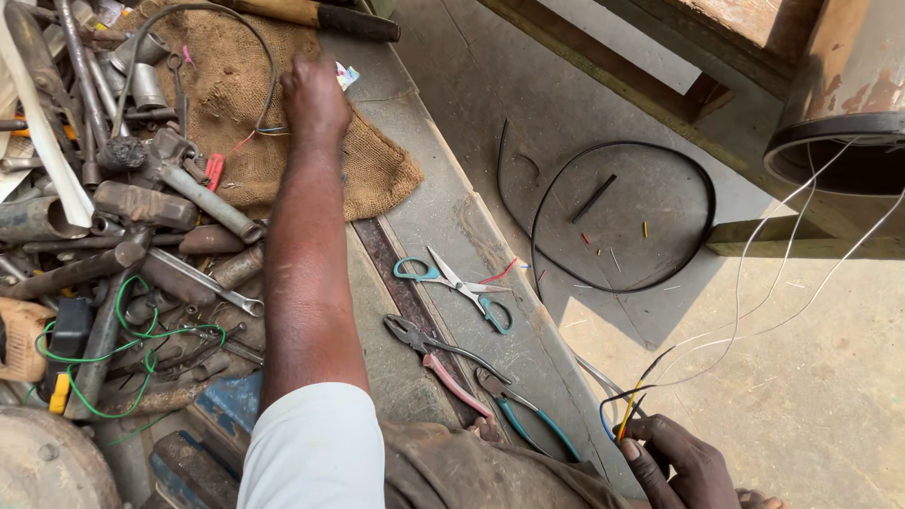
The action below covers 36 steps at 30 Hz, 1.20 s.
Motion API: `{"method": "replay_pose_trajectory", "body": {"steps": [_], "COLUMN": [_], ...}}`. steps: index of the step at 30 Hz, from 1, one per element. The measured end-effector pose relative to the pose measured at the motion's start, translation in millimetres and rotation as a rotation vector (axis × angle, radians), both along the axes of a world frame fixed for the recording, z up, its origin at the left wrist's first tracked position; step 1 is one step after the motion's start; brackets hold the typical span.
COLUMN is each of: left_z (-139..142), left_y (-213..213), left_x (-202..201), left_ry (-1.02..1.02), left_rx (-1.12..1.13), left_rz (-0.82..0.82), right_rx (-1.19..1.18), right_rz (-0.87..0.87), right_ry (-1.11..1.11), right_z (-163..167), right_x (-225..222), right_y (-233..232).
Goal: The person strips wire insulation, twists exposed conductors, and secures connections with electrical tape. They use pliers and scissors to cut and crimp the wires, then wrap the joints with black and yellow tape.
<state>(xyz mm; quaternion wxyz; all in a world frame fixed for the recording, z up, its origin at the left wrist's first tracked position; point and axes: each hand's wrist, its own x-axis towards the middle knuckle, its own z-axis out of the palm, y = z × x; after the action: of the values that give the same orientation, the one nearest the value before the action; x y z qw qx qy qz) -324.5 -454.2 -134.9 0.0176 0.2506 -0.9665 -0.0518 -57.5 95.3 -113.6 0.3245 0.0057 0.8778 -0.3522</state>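
The left hand (316, 99) is reaching out over the brown burlap sacking (236, 90) spread at the top of the workbench, knuckles up. Its fingers are curling down onto the cloth at a thin black wire (203, 11) with red and blue strands; whether they are actually pinching the wire cannot be told from this angle. The arm is lying across the bench, the white sleeve (316, 448) showing at the bottom.

The right hand (683, 462) is sitting low at the lower right edge, fingers closing around a bundle of thin wires, black, yellow, blue and white (641, 386), which is rising toward a rusty metal drum (844, 85) at upper right.

Between the hands, teal-handled scissors (457, 281), pink-handled pliers (438, 353) and blue-handled pliers (523, 410) are lying on the grey bench edge. A loop of black cable (702, 184) is lying on the concrete floor. A heap of rusty spanners and sockets (141, 198) with green wire (127, 325) is lying left of the arm.
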Motion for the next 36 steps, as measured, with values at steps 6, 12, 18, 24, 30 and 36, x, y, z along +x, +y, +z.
{"method": "replay_pose_trajectory", "body": {"steps": [6, 12, 18, 24, 30, 36], "left_z": [8, 26, 19, 4, 2, 7], "left_y": [31, 59, 73, 87, 89, 97], "left_x": [55, 57, 13, -10, 8, 38], "left_ry": [-0.002, -0.093, -0.066, -0.143, -0.249, -0.19], "left_rx": [-0.038, 0.055, 0.278, 0.185, 0.105, -0.112], "left_rz": [-0.006, 0.159, 0.443, 0.248, 0.023, -0.397], "right_rx": [-0.129, -0.178, -0.093, -0.062, -0.133, -0.129], "right_rz": [0.047, 0.052, 0.06, 0.093, 0.152, 0.224], "right_ry": [0.113, 0.152, 0.021, -0.008, 0.136, 0.234], "right_z": [38, 57, 43, 32, 38, 55], "right_x": [15, 21, 6, -2, 4, 18], "right_y": [-7, 1, 6, 0, -4, -8]}}
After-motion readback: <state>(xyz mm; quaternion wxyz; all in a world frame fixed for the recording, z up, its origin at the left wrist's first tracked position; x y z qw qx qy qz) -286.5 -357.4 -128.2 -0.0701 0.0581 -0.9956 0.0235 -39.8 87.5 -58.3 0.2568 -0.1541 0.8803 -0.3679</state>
